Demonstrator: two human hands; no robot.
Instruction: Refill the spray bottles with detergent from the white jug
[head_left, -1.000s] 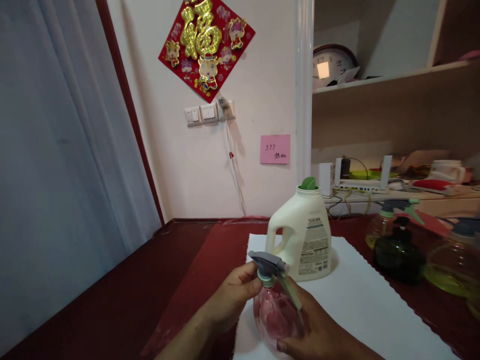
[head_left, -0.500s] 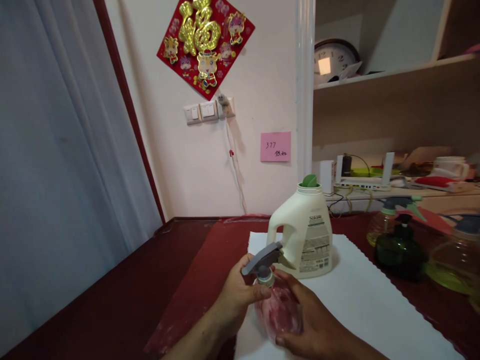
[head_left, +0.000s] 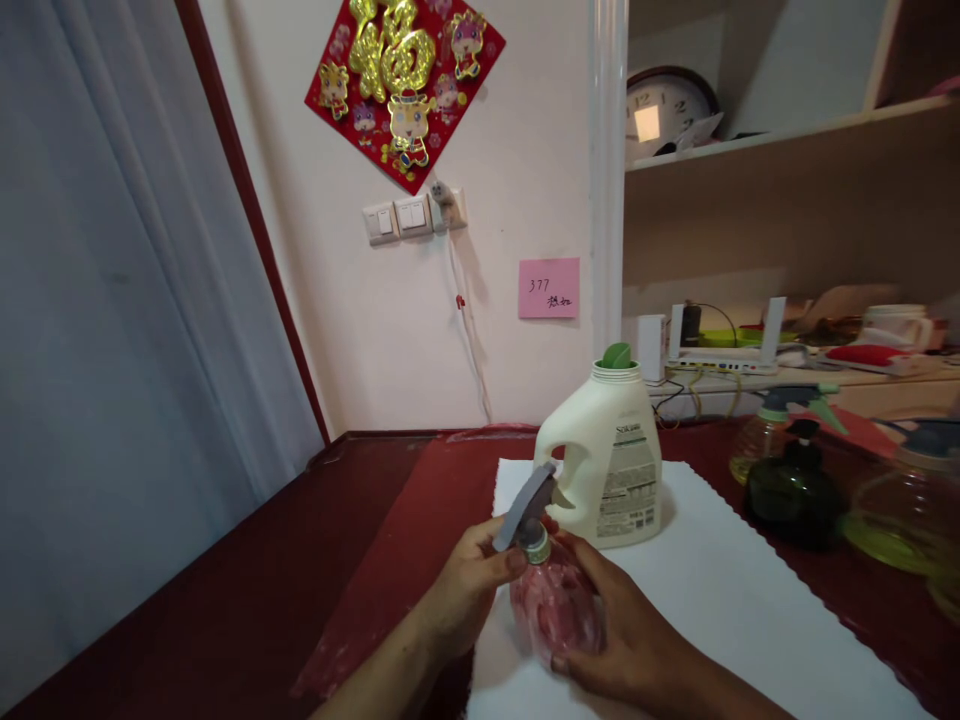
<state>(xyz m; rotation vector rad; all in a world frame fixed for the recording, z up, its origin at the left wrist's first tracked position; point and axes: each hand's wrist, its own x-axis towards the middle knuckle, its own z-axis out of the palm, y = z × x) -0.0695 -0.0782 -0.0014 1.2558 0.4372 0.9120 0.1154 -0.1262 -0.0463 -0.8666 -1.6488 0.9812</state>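
A round pink spray bottle (head_left: 553, 613) with a grey trigger head (head_left: 525, 507) stands on a white mat (head_left: 720, 600) at the front of a dark red table. My left hand (head_left: 469, 585) is closed on the bottle's neck collar just under the trigger head. My right hand (head_left: 622, 630) wraps the bottle's round body from the right. The trigger head is tilted, its nozzle pointing up and away from me. Right behind the bottle stands a cream detergent jug (head_left: 604, 460) with a green cap.
At the right of the table (head_left: 300, 560) stand a dark green pump bottle (head_left: 795, 492), a yellow spray bottle (head_left: 765, 440) and a yellow-green round bottle (head_left: 904, 515). Behind is a shelf with a router (head_left: 724, 350) and a clock (head_left: 660, 110). A grey curtain (head_left: 112, 300) hangs at left.
The grey trigger head has turned on the pink bottle, its nozzle swinging from pointing left to pointing up and away. Both hands stayed on the bottle.
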